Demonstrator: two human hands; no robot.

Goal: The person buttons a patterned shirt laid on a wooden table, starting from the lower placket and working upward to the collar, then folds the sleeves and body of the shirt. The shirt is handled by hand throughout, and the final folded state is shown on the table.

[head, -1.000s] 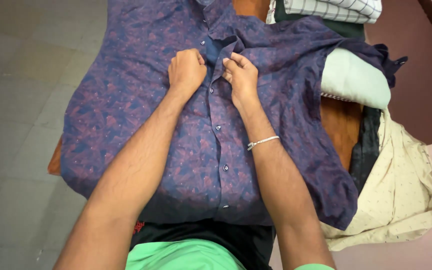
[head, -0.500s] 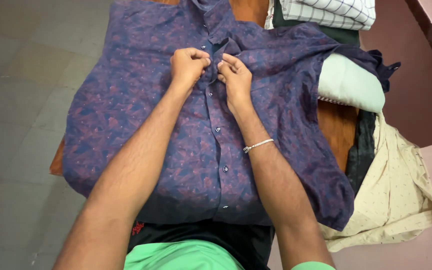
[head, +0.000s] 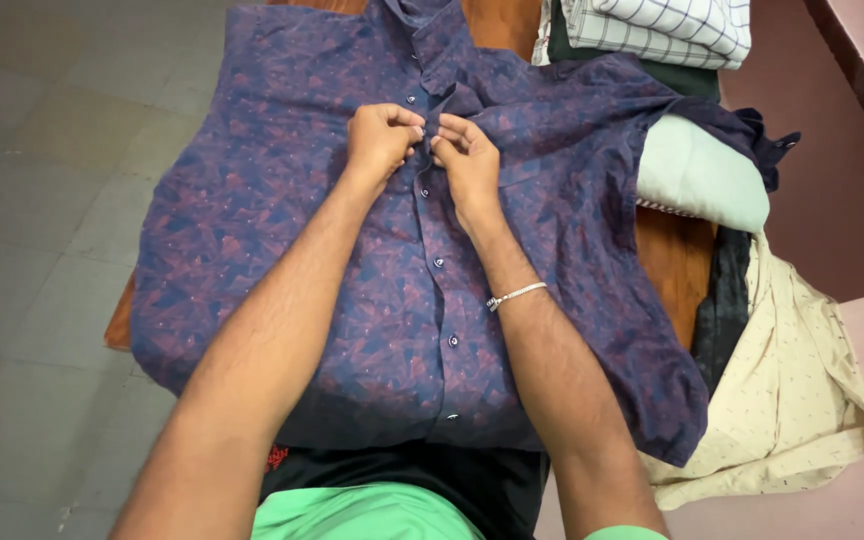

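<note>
1. Plainly, the purple patterned shirt lies flat over the wooden table, collar away from the person, placket running lengthwise toward them.
2. Left hand and right hand pinch the placket's edges closed near an upper button.
3. Loose fabric could slip, misaligning the button.

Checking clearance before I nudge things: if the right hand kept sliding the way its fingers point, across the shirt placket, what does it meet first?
The right hand points leftward at the left hand; their fingertips look almost touching over the purple patterned shirt, so it meets that hand first.
</note>
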